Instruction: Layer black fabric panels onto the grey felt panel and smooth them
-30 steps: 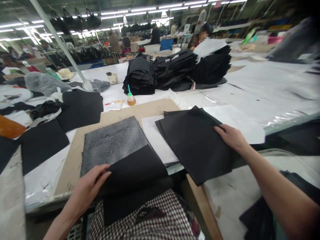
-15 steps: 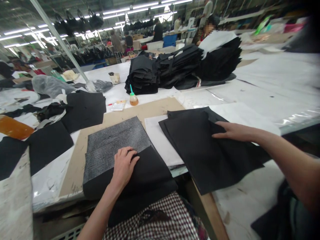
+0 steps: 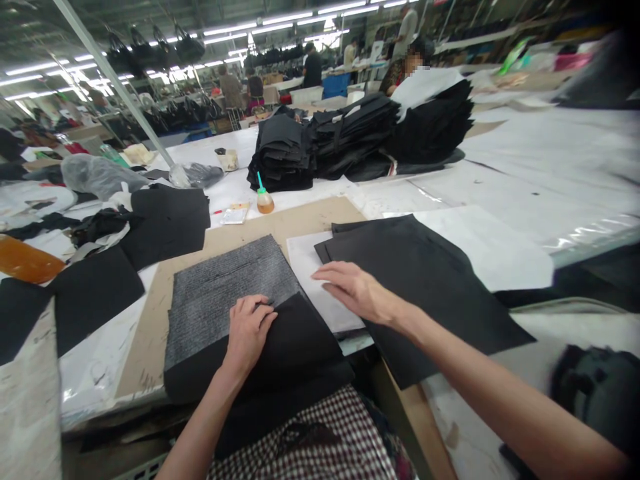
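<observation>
On the table before me lies a black fabric piece [image 3: 305, 340], its near part folded over a grey, ribbed-looking face [image 3: 225, 280]. My left hand [image 3: 250, 327] rests on it with curled fingers, thumb and forefinger closed at the edge of the folded-over part. To the right, my right hand [image 3: 355, 290] is over the left side of a few stacked black sheets [image 3: 425, 273], fingers stretched out and holding nothing. Its fingertips point toward the grey face, above a white sheet [image 3: 305, 257] partly covered by the stack.
Beige board [image 3: 145, 333] lies under the fabric. Behind it stand a small bottle with a green spout [image 3: 265, 200] and thick bundles of black pieces [image 3: 350, 137]. More black pieces [image 3: 95, 290] and an orange bottle [image 3: 27, 259] are at left. A person [image 3: 400, 70] sits beyond the bundles.
My right hand has moved left from the right part of the black sheets toward the folded fabric. My left hand has stayed on the fold. The view has shifted slightly.
</observation>
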Tool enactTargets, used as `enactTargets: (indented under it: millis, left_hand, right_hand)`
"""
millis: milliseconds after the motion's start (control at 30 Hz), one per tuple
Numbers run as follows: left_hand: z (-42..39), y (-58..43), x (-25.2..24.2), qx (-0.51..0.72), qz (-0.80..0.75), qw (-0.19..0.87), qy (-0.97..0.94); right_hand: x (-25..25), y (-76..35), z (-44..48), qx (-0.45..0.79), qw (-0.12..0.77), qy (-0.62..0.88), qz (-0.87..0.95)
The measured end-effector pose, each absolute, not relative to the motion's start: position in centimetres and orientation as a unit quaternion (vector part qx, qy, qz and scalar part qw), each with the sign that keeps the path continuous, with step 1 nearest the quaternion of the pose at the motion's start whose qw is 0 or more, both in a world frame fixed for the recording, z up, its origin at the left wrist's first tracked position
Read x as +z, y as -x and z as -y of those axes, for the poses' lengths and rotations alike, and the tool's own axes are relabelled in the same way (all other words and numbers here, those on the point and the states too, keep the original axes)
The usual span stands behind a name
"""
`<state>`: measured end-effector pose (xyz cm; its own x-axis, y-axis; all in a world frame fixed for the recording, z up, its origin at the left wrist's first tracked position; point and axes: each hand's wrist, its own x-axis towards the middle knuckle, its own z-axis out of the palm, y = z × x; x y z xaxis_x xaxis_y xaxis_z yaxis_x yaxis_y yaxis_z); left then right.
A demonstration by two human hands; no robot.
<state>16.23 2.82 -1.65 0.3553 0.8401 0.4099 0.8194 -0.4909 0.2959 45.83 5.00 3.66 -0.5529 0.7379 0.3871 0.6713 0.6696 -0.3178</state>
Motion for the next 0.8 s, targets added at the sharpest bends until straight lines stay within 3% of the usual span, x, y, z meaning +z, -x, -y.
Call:
enactTargets:
  millis: [100, 233, 467, 700, 800]
  left_hand:
    - [-2.6, -16.4, -1.4, 0.259, -0.497, -0.003, -0.828]
    - [-2.2, -16.8, -1.1, 0.237, -0.468, -0.054, -0.849]
    - [-1.5, -16.0, -0.8, 0.225, -0.376, -0.09, -0.894]
    - [-0.2, -14.0, -0.3, 0.272, -0.38, 0.036, -0.883]
    - [-0.4, -14.0, -0.4, 0.247, -0.391, 0.068, -0.884]
  right_hand:
    - [1.6, -41.3, -6.1, 0.1, 0.222, 0.343, 0.907]
    - [0.1, -39.1, -6.8, 0.08, 0.169, 0.373, 0.909]
    - [0.6, -38.2, -6.4, 0.063, 0.158, 0.426, 0.888]
    - [-0.2, -38.9, -8.3, 0.245, 0.241, 0.469, 0.814]
    - [0.0, -39.4, -8.6, 0.25, 0.306, 0.532, 0.749]
